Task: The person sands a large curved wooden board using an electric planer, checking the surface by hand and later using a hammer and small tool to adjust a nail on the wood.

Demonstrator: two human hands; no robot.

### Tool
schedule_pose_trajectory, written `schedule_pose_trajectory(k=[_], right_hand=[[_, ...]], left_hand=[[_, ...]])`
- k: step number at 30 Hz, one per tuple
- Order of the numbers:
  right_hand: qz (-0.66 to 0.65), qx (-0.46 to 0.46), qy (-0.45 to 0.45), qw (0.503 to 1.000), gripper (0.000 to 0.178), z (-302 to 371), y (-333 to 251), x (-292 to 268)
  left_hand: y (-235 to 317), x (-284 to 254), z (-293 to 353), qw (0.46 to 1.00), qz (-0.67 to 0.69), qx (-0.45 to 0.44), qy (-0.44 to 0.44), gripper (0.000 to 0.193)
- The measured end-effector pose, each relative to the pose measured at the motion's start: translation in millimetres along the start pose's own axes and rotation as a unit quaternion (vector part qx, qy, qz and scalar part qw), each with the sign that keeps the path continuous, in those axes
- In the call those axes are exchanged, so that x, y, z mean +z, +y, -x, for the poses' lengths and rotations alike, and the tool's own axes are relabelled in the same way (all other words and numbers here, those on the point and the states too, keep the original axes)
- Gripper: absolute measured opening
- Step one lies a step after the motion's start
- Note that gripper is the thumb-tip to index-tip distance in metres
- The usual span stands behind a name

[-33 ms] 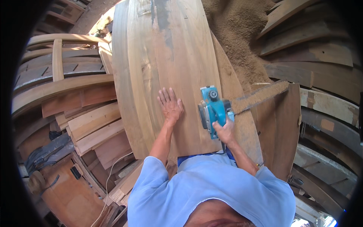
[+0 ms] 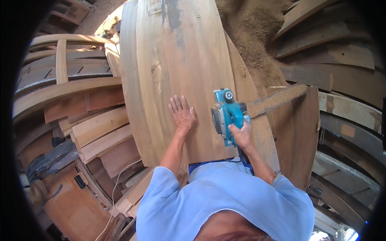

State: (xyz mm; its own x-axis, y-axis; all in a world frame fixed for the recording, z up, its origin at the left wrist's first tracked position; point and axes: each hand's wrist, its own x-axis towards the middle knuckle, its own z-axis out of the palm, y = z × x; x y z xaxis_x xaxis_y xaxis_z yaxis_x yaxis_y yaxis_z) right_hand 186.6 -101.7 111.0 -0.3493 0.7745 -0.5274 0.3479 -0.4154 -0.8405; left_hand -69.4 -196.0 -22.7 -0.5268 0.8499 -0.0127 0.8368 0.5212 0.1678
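The left hand lies palm down on the wide wooden panel, fingers extended forward with slight gaps between them and the thumb set off to the side; it holds nothing. The right hand is closed around the rear handle of the teal power planer, thumb toward the panel's middle. The planer is located at the near right part of the panel, to the right of the left hand, its length running roughly away from the person. A round knob with a pale, spoked face is fitted at the tool's front end. The panel consists of lengthwise boards in tan and reddish-brown tones, with visible grain, a knot and a grey, irregular stain toward the far end. Granular brown sawdust is heaped beyond the panel's right edge and also covers a narrow strip beside the planer.
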Motion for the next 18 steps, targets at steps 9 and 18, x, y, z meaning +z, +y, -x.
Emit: schedule_pose_trajectory(k=[9, 18], right_hand=[[-0.337, -0.073, -0.128, 0.93, 0.045, 77.1, -91.0, -30.0], [-0.608, -0.014, -0.288, 0.739, 0.021, 101.4, -35.2, -10.4]], left_hand=[[25.3, -31.5, 67.6, 0.866, 0.476, -0.099, -0.118, 0.071], [92.4, -125.9, 54.0, 0.129, 0.94, -0.09, -0.303, 0.074]])
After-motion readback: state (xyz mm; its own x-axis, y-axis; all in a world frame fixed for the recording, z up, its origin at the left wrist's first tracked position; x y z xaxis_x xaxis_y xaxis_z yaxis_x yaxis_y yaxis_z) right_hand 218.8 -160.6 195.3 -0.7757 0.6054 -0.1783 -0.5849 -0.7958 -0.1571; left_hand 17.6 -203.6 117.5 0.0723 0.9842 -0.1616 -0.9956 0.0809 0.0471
